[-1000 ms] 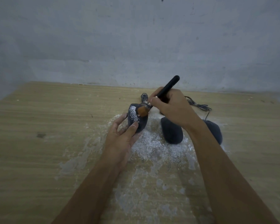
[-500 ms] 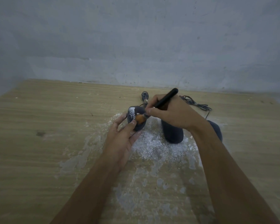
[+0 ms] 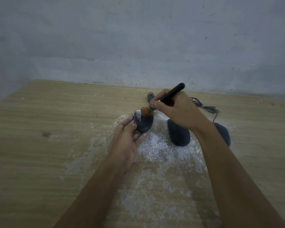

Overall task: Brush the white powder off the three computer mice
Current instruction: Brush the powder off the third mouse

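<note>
My left hand (image 3: pixel 127 142) grips a dark mouse (image 3: pixel 144 123) from below and the left, tilted up off the table; white powder still clings to its upper left side. My right hand (image 3: pixel 176 112) holds a black-handled brush (image 3: pixel 169 94), and its orange bristles touch the top of that mouse. A second dark mouse (image 3: pixel 178 134) lies on the table just right of it, partly behind my right wrist. The third mouse (image 3: pixel 223 134) lies further right, mostly hidden by my right forearm.
Loose white powder (image 3: pixel 158 150) is spread over the wooden table (image 3: pixel 39 145) below the mice and towards me. Bundled mouse cables (image 3: pixel 204 106) lie behind the mice near the grey wall (image 3: pixel 138 46).
The brush has swept from the lower middle of the held mouse up to its top end, and its handle now points more upright. Less powder shows on the mouse.
</note>
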`<control>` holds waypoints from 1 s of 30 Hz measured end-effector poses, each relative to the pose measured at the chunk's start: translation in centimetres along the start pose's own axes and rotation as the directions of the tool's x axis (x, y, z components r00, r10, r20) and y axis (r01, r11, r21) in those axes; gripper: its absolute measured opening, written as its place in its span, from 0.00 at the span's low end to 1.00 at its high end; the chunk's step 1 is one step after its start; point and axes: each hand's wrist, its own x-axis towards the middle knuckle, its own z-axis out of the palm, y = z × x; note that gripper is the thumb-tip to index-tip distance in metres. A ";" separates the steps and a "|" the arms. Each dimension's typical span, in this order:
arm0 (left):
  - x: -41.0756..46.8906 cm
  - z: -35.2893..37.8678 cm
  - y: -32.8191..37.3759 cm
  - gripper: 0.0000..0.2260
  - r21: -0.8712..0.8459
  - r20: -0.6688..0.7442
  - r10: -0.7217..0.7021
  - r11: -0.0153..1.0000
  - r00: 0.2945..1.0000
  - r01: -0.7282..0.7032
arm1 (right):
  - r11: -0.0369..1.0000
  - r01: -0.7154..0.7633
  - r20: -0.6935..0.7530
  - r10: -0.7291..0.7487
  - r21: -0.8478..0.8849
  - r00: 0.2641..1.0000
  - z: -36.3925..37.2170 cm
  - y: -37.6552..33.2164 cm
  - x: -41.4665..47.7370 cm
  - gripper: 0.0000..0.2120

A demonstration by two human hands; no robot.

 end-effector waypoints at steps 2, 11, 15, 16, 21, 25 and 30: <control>0.0 0.0 0.0 0.15 -0.001 -0.004 -0.001 1.000 1.000 0.001 | 0.997 -0.040 0.129 0.047 -0.058 0.990 0.0 0.2 -0.1 0.03; 0.1 0.1 0.0 0.16 -0.037 -0.046 -0.014 0.999 0.999 0.012 | 0.991 -0.065 0.211 0.089 -0.119 0.973 -0.2 -0.2 -0.4 0.04; 0.1 0.1 0.1 0.15 -0.044 -0.054 -0.017 0.999 0.998 0.014 | 0.987 -0.086 0.184 0.110 -0.138 0.977 -0.5 0.1 -0.3 0.05; 0.1 0.2 0.1 0.15 -0.043 -0.057 -0.014 0.999 0.998 0.012 | 0.989 -0.081 0.137 0.097 -0.120 0.986 -0.6 0.2 -0.2 0.04; 0.0 0.3 0.1 0.15 -0.034 -0.060 -0.010 0.999 0.998 0.008 | 0.995 -0.057 -0.041 0.055 -0.076 0.998 -0.7 0.5 0.0 0.03; 0.0 0.3 0.1 0.13 -0.034 -0.044 0.006 0.999 0.999 -0.007 | 0.992 -0.079 0.146 0.093 -0.103 0.985 -0.7 0.3 -0.4 0.04; -0.3 0.0 -0.6 0.17 0.134 -0.068 0.087 0.988 0.994 -0.077 | 0.997 -0.081 -0.150 0.078 -0.012 0.986 -0.5 1.1 0.2 0.05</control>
